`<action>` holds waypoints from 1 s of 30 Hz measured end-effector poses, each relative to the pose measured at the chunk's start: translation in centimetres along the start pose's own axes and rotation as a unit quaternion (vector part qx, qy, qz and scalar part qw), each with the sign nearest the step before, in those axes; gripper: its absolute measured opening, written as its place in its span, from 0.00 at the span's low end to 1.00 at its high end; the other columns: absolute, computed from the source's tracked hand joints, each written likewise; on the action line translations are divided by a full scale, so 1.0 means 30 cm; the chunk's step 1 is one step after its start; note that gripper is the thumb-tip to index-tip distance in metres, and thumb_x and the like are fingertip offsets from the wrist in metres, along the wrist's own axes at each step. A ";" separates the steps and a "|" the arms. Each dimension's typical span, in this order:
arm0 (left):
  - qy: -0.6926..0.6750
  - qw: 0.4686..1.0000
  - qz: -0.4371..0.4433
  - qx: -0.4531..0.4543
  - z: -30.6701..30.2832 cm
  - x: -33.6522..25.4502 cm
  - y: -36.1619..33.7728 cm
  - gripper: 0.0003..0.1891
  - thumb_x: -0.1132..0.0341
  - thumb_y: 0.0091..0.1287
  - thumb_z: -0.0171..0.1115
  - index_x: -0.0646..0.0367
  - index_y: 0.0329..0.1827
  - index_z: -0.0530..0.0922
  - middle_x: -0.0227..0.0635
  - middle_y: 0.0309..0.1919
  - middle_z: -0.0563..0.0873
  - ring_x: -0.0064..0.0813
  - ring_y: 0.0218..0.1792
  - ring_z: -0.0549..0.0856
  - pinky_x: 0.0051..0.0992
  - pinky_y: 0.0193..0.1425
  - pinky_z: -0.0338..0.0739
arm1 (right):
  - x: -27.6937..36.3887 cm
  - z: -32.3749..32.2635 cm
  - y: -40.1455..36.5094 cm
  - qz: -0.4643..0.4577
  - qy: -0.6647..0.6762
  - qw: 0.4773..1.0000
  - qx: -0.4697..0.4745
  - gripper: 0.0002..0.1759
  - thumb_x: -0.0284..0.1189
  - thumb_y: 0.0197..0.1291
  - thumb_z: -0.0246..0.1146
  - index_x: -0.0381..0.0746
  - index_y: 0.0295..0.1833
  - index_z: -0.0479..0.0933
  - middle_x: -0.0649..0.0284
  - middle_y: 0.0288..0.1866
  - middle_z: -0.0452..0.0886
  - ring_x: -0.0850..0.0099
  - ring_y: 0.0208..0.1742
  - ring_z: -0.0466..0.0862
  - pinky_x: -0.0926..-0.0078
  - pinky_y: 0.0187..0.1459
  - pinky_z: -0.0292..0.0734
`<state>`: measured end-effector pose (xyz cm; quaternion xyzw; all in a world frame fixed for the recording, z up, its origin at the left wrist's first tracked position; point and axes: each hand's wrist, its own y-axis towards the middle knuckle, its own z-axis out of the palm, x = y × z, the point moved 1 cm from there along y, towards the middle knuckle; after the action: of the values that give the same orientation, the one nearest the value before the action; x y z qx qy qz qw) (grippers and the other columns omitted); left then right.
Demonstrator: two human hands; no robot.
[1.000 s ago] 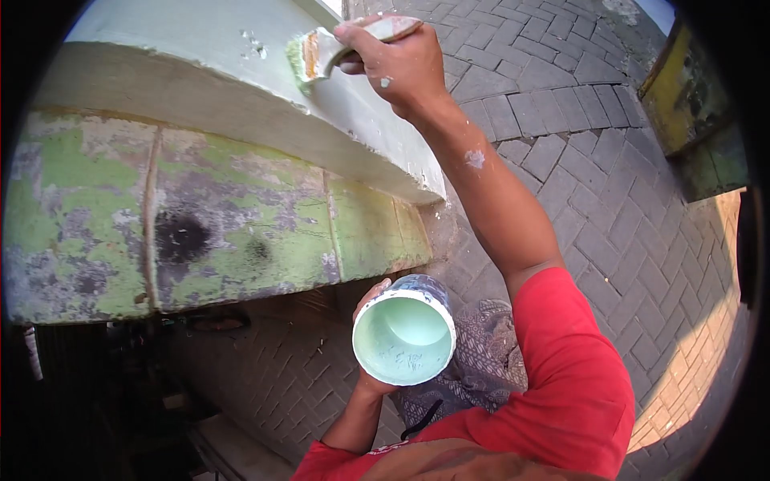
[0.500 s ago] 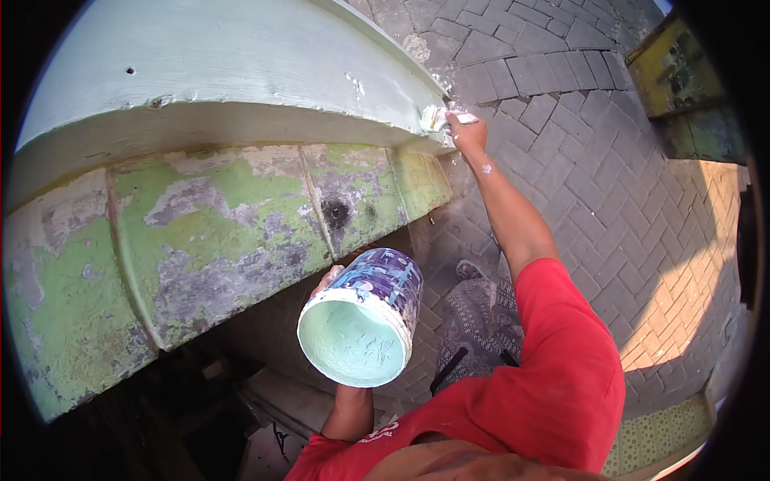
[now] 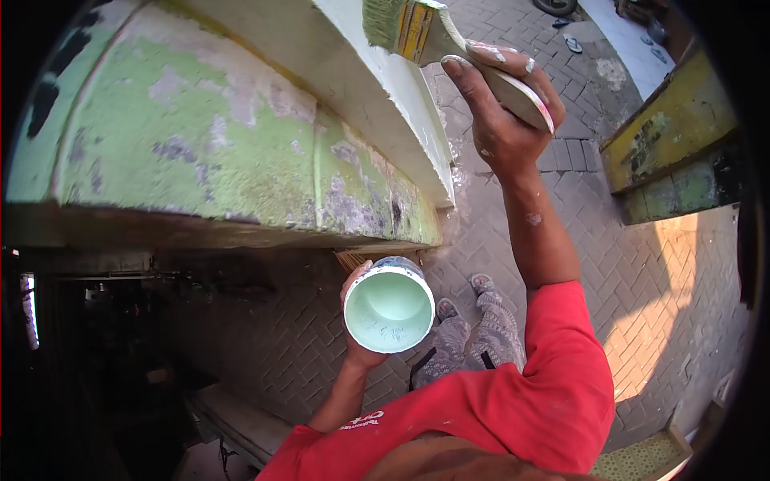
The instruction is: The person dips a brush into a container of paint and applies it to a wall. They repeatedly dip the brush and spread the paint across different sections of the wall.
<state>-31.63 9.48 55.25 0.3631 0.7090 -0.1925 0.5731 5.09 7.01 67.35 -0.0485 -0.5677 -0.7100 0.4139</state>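
Note:
My right hand [image 3: 517,132] grips a wide paintbrush [image 3: 449,48] by its pale handle, high up and close to the camera. The brush's bristles [image 3: 381,22] point left and overlap the whitish painted ledge [image 3: 393,80] in this view. Flecks of white paint dot my fingers and forearm. Lower down, my left hand [image 3: 353,290] is wrapped around the side of a paint bucket [image 3: 429,309], whose mouth tilts toward me. Pale mint-green paint coats its inner wall. Beyond the bucket runs the wall's lower band [image 3: 233,172], green with peeling grey patches.
Herringbone paving [image 3: 577,240] stretches to the right, partly sunlit. A yellow and green block [image 3: 674,128] stands at the right. Far off are a tyre [image 3: 555,6] and loose sandals [image 3: 573,44]. The space under the wall's overhang at left is dark.
The brush has come away from the ledge's far end, up and nearer the camera in my right hand. My view has turned, and the bucket appears smaller and more face-on.

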 end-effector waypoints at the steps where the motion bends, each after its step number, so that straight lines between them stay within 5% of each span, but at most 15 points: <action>1: 0.000 1.000 0.012 0.010 -0.021 -0.006 -0.020 0.57 0.61 0.48 0.88 0.61 0.81 0.60 0.47 0.77 0.69 0.40 0.75 0.72 0.40 0.79 0.68 | 0.078 0.031 0.040 -0.169 -0.037 0.985 0.009 0.13 0.21 0.55 0.80 0.37 0.46 0.88 0.59 0.41 0.92 0.72 0.39 0.92 0.76 0.42 0.87; 3: -0.010 0.999 0.036 0.008 -0.050 -0.058 -0.053 0.57 0.62 0.48 0.88 0.61 0.80 0.61 0.47 0.77 0.69 0.41 0.74 0.74 0.40 0.78 0.69 | 0.219 0.101 0.141 -0.272 -0.116 0.954 0.051 0.12 0.20 0.55 0.80 0.35 0.46 0.88 0.58 0.42 0.92 0.70 0.41 0.92 0.75 0.43 0.88; 5: -0.001 0.998 0.069 0.006 -0.084 -0.149 -0.084 0.60 0.60 0.44 0.90 0.62 0.80 0.61 0.46 0.75 0.72 0.41 0.72 0.77 0.39 0.77 0.71 | 0.335 0.189 0.236 -0.428 -0.253 0.864 0.082 0.14 0.18 0.53 0.80 0.38 0.46 0.89 0.58 0.44 0.92 0.65 0.43 0.93 0.76 0.45 0.87; 9: -0.018 0.995 0.095 -0.011 -0.146 -0.160 -0.159 0.63 0.57 0.40 0.92 0.62 0.80 0.61 0.45 0.72 0.75 0.41 0.71 0.78 0.39 0.76 0.72 | 0.316 0.318 0.340 -0.469 -0.334 0.791 0.206 0.15 0.25 0.54 0.75 0.46 0.49 0.87 0.65 0.55 0.90 0.69 0.44 0.91 0.73 0.39 0.88; 13: 0.007 0.995 0.083 -0.048 -0.176 -0.176 -0.231 0.63 0.56 0.40 0.92 0.61 0.80 0.61 0.44 0.70 0.77 0.41 0.70 0.79 0.40 0.75 0.73 | 0.152 0.247 0.078 -0.388 -0.430 0.731 0.360 0.15 0.32 0.53 0.75 0.47 0.48 0.85 0.59 0.60 0.88 0.68 0.48 0.91 0.73 0.42 0.90; 18: -0.041 0.995 0.067 -0.063 -0.193 -0.130 -0.279 0.59 0.59 0.43 0.90 0.61 0.79 0.62 0.44 0.69 0.78 0.41 0.69 0.80 0.41 0.75 0.73 | 0.137 0.185 -0.040 -0.240 -0.407 0.702 0.533 0.06 0.26 0.60 0.69 0.45 0.43 0.84 0.62 0.44 0.89 0.65 0.39 0.92 0.64 0.36 0.89; 20: -0.026 0.995 0.077 -0.060 -0.196 -0.138 -0.283 0.59 0.59 0.43 0.90 0.61 0.79 0.62 0.44 0.68 0.78 0.41 0.69 0.80 0.41 0.75 0.73 | 0.205 0.266 0.127 -0.244 -0.353 0.787 0.444 0.06 0.27 0.64 0.66 0.46 0.43 0.86 0.59 0.40 0.90 0.61 0.35 0.91 0.62 0.33 0.87; 22: -0.030 0.994 0.084 -0.060 -0.188 -0.113 -0.283 0.59 0.59 0.43 0.90 0.61 0.79 0.62 0.44 0.68 0.78 0.41 0.69 0.80 0.41 0.74 0.73 | 0.326 0.363 0.371 -0.229 -0.344 0.813 0.411 0.07 0.27 0.64 0.65 0.46 0.44 0.88 0.57 0.40 0.91 0.58 0.33 0.91 0.61 0.35 0.85; 26: -0.018 0.992 0.098 -0.074 -0.183 -0.103 -0.274 0.59 0.57 0.44 0.90 0.61 0.79 0.61 0.45 0.69 0.78 0.42 0.68 0.80 0.41 0.74 0.73 | 0.524 0.488 0.627 -0.411 -0.351 0.800 0.260 0.07 0.33 0.66 0.71 0.46 0.46 0.89 0.62 0.44 0.92 0.59 0.36 0.92 0.64 0.37 0.87; 30: -0.065 0.993 0.076 -0.070 -0.173 -0.101 -0.269 0.59 0.56 0.44 0.90 0.62 0.78 0.61 0.45 0.69 0.78 0.42 0.69 0.80 0.41 0.75 0.72 | 0.573 0.519 0.560 -0.455 -0.406 0.764 0.209 0.05 0.31 0.65 0.71 0.47 0.45 0.88 0.66 0.43 0.91 0.61 0.36 0.91 0.65 0.36 0.88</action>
<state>-40.82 6.82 58.36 0.3618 0.6524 -0.1218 0.6547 -1.57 10.81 94.93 0.0192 -0.7724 -0.5928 -0.2271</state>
